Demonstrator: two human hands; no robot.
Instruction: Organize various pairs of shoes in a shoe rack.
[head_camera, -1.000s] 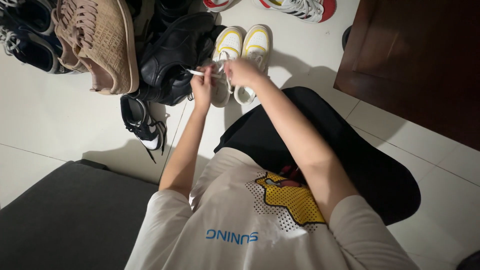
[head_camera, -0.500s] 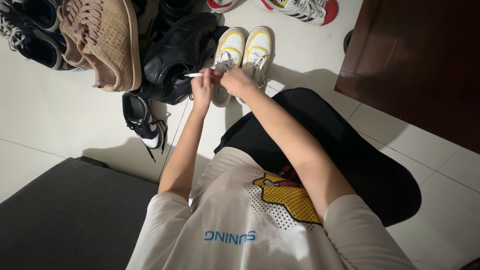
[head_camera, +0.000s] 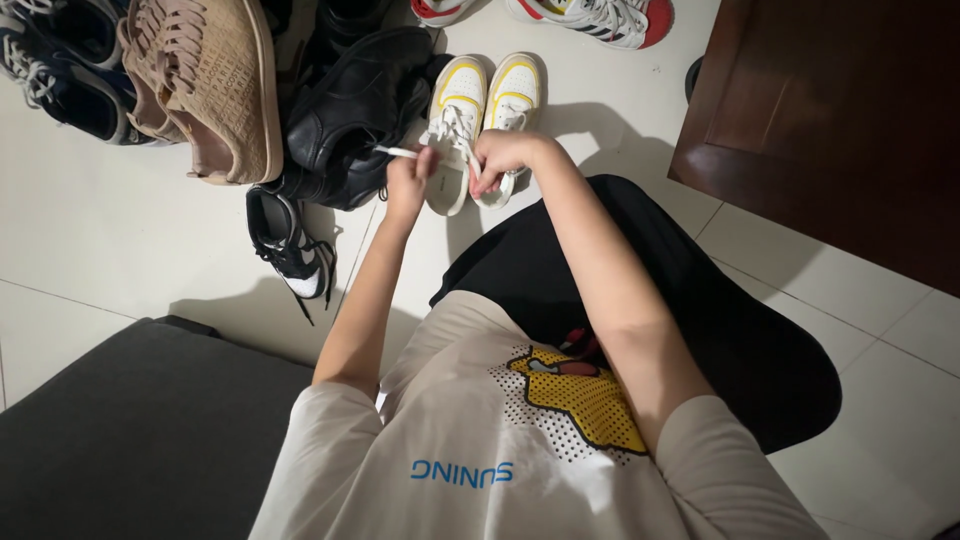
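Two small white shoes with yellow trim stand side by side on the floor, the left one (head_camera: 455, 100) and the right one (head_camera: 514, 85). My left hand (head_camera: 408, 178) pinches a white lace end (head_camera: 397, 152) that sticks out to the left, over the left shoe's heel. My right hand (head_camera: 502, 158) is closed on the heel end of the right shoe, fingers curled over its laces. Both arms reach forward from my lap.
A pile of black shoes (head_camera: 350, 105), a tan lace-up shoe (head_camera: 215, 80) and dark blue trainers (head_camera: 60, 70) lie to the left. A black-and-white trainer (head_camera: 285, 240) lies nearer. A dark wooden cabinet (head_camera: 840, 120) stands right; a grey cushion (head_camera: 140, 440) is lower left.
My right hand moved right, from next to the left hand onto the right shoe's heel. My left hand stayed put, still holding the lace end.
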